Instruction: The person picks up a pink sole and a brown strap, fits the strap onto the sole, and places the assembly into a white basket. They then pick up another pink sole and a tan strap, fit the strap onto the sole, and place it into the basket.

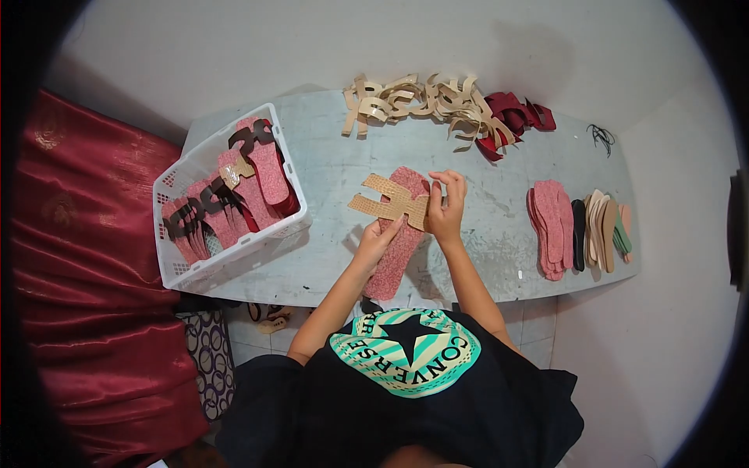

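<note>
A pink speckled sole [392, 261] lies at a slant above the table's front edge, with a tan textured strap [401, 204] across its upper part. The strap's two free strips stick out to the left. My left hand [378, 243] grips the sole and strap from the left, its thumb on the strap's lower edge. At the right edge of the sole, my right hand [448, 204] has bent fingers close together by the strap's right end; what they pinch is too small to make out.
A white basket [300, 218] of pink soles with dark and tan straps stands at the left. Beige straps [421, 97] and dark red straps [519, 113] lie along the back. Pink soles [552, 226] and other coloured soles [599, 226] are at the right, below black cords [601, 139].
</note>
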The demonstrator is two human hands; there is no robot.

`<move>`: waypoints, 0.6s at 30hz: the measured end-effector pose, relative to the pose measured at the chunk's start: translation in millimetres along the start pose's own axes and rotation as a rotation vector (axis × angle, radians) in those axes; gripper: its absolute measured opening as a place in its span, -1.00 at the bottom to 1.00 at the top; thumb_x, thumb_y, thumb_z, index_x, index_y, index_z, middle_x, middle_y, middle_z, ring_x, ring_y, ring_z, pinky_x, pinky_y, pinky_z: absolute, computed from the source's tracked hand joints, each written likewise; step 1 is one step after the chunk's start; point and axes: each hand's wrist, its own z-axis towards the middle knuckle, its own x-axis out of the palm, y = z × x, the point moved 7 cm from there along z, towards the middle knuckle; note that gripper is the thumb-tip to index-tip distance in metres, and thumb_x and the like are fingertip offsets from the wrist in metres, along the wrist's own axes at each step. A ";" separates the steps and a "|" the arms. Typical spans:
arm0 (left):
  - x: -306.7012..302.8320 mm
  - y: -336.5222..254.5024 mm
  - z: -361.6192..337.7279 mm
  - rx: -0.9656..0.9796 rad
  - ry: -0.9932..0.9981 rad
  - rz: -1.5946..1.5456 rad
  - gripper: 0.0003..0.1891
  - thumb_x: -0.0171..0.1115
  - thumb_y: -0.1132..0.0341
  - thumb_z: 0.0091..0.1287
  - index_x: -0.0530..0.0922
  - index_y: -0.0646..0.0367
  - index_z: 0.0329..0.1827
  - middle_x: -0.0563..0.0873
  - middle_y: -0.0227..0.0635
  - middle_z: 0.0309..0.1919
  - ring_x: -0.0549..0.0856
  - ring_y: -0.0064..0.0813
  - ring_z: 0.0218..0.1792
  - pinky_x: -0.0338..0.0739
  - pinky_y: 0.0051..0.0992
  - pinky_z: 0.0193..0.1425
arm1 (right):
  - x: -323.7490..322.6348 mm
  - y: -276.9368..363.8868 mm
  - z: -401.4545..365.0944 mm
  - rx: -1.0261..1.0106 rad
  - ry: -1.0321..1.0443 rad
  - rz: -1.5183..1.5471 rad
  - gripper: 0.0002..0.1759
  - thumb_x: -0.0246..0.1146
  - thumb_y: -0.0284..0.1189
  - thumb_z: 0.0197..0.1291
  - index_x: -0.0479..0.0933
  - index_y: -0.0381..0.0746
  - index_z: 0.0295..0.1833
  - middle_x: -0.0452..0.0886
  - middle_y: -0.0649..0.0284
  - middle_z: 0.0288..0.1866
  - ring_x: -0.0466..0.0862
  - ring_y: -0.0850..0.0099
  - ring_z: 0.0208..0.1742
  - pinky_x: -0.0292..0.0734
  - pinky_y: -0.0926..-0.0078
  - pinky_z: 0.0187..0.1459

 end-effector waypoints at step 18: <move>-6.4 10.6 1.3 -0.067 0.059 -0.033 -0.65 0.06 0.22 0.36 0.42 0.29 0.08 0.56 -0.34 0.01 0.52 -0.61 0.01 0.39 -0.57 0.11 | -17.5 -9.5 -12.8 -0.012 0.342 -0.001 -0.68 0.30 -0.47 -0.04 0.59 -0.10 -0.07 0.52 0.29 -0.11 0.43 0.26 0.05 0.24 0.30 0.11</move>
